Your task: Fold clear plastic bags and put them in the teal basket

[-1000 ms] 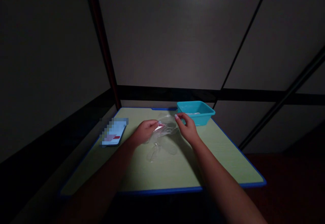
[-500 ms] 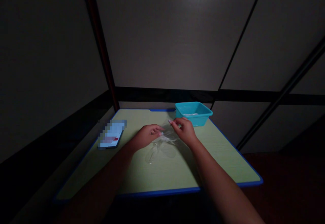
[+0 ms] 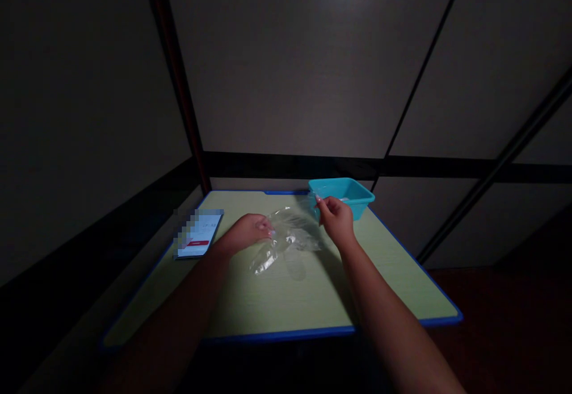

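A clear, crinkled plastic film (image 3: 290,239) stretches between my two hands, above the middle of the pale green table (image 3: 268,310). My left hand (image 3: 255,230) is closed on its left side, fingers pinched together. Higher and to the right, my right hand (image 3: 333,215) pinches the film's upper right corner between thumb and fingers, just in front of a turquoise basket (image 3: 357,209). The film's lower end hangs loosely near the tabletop. Whether it is a bag or a glove is hard to tell.
A phone (image 3: 201,236) with a lit screen lies near the table's left edge. Something pale lies inside the basket at the back right. Dark panelled walls (image 3: 295,84) stand behind the table, which has a blue rim.
My hands have moved apart, the right one to the right and slightly up, the left one slightly left. The film between them is spread wider.
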Action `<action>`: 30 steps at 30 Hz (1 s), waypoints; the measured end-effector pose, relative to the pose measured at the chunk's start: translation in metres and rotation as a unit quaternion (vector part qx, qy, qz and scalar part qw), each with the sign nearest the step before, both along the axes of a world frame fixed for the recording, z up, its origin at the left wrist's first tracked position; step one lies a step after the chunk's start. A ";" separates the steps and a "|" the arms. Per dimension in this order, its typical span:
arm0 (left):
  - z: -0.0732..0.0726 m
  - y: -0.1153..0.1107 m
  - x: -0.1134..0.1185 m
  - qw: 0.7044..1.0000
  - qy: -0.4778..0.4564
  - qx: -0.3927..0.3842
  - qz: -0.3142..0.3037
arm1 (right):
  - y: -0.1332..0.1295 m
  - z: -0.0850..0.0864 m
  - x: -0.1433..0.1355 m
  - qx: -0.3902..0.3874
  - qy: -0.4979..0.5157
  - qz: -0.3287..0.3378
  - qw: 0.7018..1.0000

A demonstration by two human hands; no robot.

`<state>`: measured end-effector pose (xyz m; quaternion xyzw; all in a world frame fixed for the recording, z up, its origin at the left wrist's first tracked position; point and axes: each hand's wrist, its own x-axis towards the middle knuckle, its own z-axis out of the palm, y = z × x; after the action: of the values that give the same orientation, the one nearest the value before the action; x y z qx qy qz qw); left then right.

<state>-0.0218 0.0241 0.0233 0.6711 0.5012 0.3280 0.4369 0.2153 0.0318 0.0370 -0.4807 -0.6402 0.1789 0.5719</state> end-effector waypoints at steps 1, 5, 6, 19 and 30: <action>0.001 0.001 -0.004 1.000 -0.004 -0.016 -0.003 | 0.001 0.000 0.001 -0.011 0.013 -0.006 1.000; 0.004 0.004 -0.014 0.996 -0.055 -0.070 0.006 | 0.005 -0.002 0.004 -0.032 0.034 -0.034 0.998; 0.004 0.005 -0.015 0.994 -0.074 -0.071 0.023 | 0.006 -0.003 0.005 -0.032 0.027 -0.043 0.998; 0.012 0.011 -0.014 0.932 -0.233 0.078 0.267 | 0.013 -0.022 -0.003 -0.050 -0.073 -0.029 0.996; 0.018 0.010 -0.014 0.888 -0.322 0.222 0.243 | 0.007 -0.018 -0.015 -0.093 0.110 0.116 0.983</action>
<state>-0.0356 0.0337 0.0414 0.4656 0.3947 0.7245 0.3201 0.2006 0.0386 0.0194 -0.4318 -0.6055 0.3545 0.5668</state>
